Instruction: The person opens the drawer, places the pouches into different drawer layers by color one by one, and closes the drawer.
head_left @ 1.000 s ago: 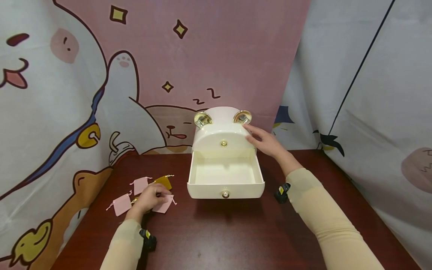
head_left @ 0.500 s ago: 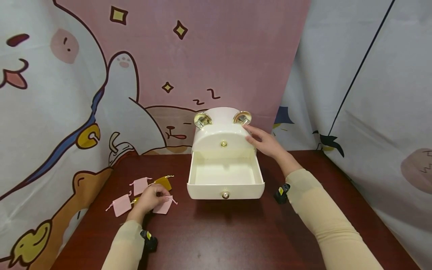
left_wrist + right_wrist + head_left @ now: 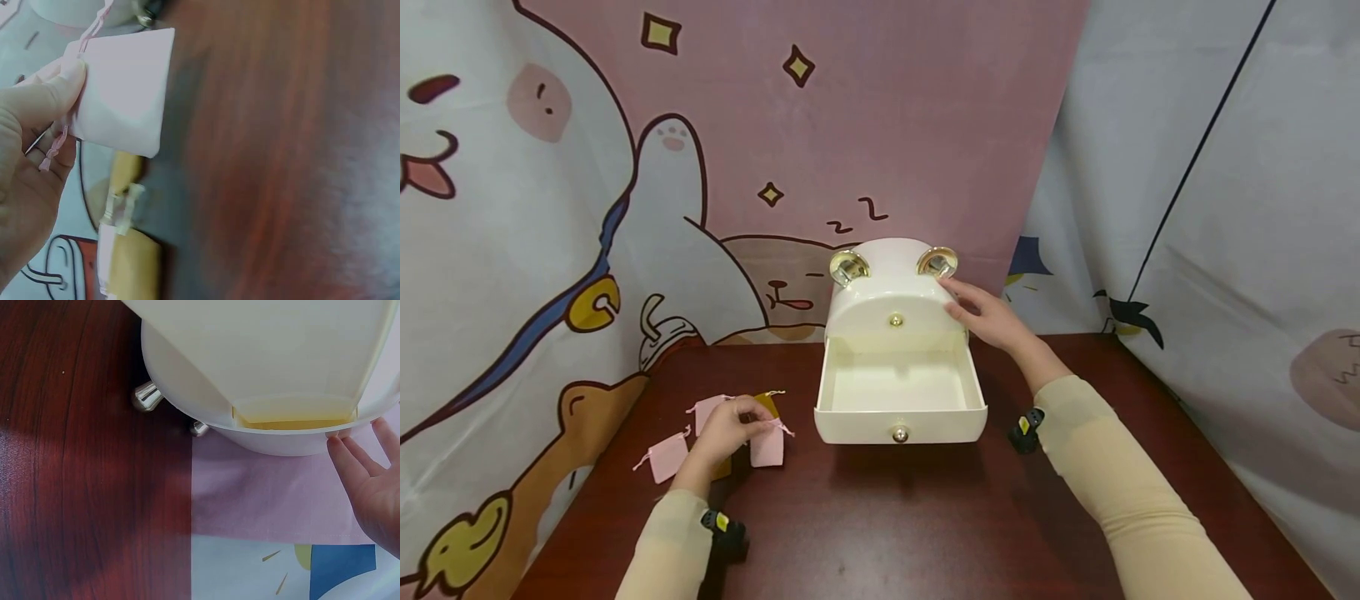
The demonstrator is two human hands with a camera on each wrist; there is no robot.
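Observation:
My left hand (image 3: pixel 724 433) pinches a small pink drawstring pouch (image 3: pixel 767 447) by its gathered top edge. In the left wrist view, the pouch (image 3: pixel 125 94) hangs off thumb and fingers, its pink cords on both sides. Ahead stands a cream storage box (image 3: pixel 887 293) with a rounded top and two gold ear-shaped pieces. Its lower drawer (image 3: pixel 857 425) is pulled out, and no contents show inside. My right hand (image 3: pixel 992 318) rests on the box's upper right side with fingers extended. In the right wrist view, its fingertips (image 3: pixel 335 442) touch the box wall.
Left of the box lie more pouches on the dark red wooden table (image 3: pixel 880 525): a pink one (image 3: pixel 667 458), another pink one (image 3: pixel 706 410) and a mustard one (image 3: pixel 767 403). A further mustard pouch (image 3: pixel 722 468) is partly behind the left hand. Printed cloth (image 3: pixel 925 125) hangs behind.
My left hand has risen slightly with the pink pouch, which now hangs from the fingers instead of lying flat. My right hand and the box have stayed in place.

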